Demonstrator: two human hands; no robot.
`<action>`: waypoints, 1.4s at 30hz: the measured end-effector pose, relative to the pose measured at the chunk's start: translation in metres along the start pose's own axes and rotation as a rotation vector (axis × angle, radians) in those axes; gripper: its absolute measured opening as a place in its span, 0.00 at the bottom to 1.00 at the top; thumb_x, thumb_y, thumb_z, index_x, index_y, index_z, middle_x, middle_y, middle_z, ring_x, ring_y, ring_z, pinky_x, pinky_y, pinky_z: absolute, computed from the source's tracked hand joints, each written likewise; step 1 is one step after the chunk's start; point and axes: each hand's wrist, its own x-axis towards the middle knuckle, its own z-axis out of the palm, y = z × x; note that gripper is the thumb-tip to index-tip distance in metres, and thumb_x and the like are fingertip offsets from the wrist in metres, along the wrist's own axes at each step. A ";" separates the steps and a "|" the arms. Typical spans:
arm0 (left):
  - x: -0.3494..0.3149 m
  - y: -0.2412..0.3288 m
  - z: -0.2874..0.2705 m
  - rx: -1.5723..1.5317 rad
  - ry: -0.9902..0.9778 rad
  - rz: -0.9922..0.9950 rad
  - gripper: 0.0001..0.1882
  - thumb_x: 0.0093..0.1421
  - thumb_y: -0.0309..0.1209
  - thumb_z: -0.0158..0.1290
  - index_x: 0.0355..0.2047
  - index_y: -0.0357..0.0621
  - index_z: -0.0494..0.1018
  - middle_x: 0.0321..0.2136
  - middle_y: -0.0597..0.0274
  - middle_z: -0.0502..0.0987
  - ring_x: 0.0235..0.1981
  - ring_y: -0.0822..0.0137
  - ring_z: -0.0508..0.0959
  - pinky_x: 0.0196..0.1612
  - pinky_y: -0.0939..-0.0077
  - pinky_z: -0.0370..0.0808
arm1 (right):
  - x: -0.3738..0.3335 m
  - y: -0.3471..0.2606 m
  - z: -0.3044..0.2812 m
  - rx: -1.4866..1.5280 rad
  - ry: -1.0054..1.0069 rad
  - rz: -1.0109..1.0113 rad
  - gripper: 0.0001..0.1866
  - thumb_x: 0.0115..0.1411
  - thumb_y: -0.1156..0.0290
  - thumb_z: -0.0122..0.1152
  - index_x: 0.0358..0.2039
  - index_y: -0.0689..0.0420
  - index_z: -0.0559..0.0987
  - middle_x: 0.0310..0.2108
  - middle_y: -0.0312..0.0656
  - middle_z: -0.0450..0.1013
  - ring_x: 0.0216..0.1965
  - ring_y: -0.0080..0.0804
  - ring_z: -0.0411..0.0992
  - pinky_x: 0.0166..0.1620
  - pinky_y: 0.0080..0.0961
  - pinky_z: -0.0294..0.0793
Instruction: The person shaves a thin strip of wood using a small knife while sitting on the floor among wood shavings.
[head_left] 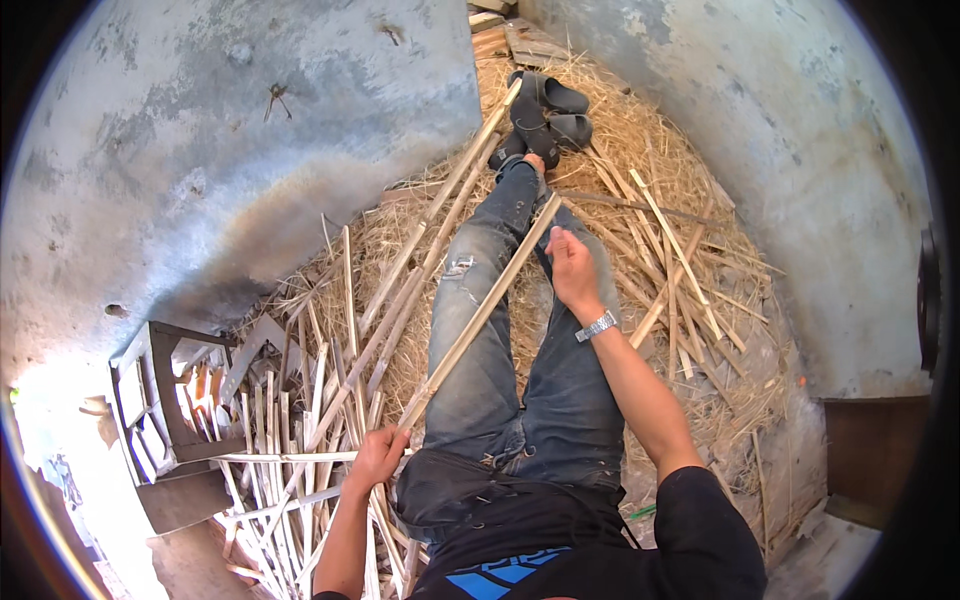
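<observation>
A long pale wooden strip (480, 318) slants over my jeans, from my left hip up toward my shins. My left hand (380, 456) is closed around its lower end. Beside the strip's upper part is my right hand (573, 268), with a metal-banded watch (597, 326) on the wrist. Its fingers look curled in, and whatever they may hold is hidden. Two more long strips (445, 215) lie to the left of my legs, reaching up toward the dark shoes (532, 125).
Many split strips (290, 480) are heaped at my left, by a dark frame-like object (170, 400). Another pile (680, 270) lies on straw (630, 120) at my right. Worn grey walls (330, 90) rise on both sides. A brown box-like thing (875, 450) stands far right.
</observation>
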 end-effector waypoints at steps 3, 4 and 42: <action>0.003 0.001 -0.003 0.033 -0.016 0.007 0.21 0.72 0.38 0.53 0.27 0.33 0.74 0.17 0.46 0.71 0.18 0.54 0.71 0.27 0.58 0.69 | 0.002 0.011 -0.003 0.017 -0.047 -0.019 0.34 0.76 0.42 0.45 0.27 0.61 0.78 0.16 0.44 0.68 0.21 0.34 0.69 0.29 0.35 0.65; 0.003 0.002 -0.002 0.037 -0.005 0.016 0.21 0.72 0.38 0.54 0.27 0.33 0.74 0.17 0.45 0.71 0.18 0.54 0.70 0.27 0.58 0.69 | 0.005 0.012 -0.006 0.023 -0.048 -0.034 0.34 0.76 0.42 0.45 0.27 0.60 0.78 0.16 0.43 0.68 0.20 0.34 0.68 0.29 0.35 0.65; 0.014 0.004 0.031 0.441 0.424 0.284 0.22 0.57 0.24 0.63 0.54 0.50 0.81 0.23 0.52 0.77 0.22 0.51 0.80 0.26 0.57 0.76 | 0.029 0.033 -0.036 -0.075 -0.046 0.049 0.36 0.74 0.42 0.49 0.19 0.58 0.80 0.13 0.41 0.70 0.18 0.35 0.70 0.28 0.35 0.67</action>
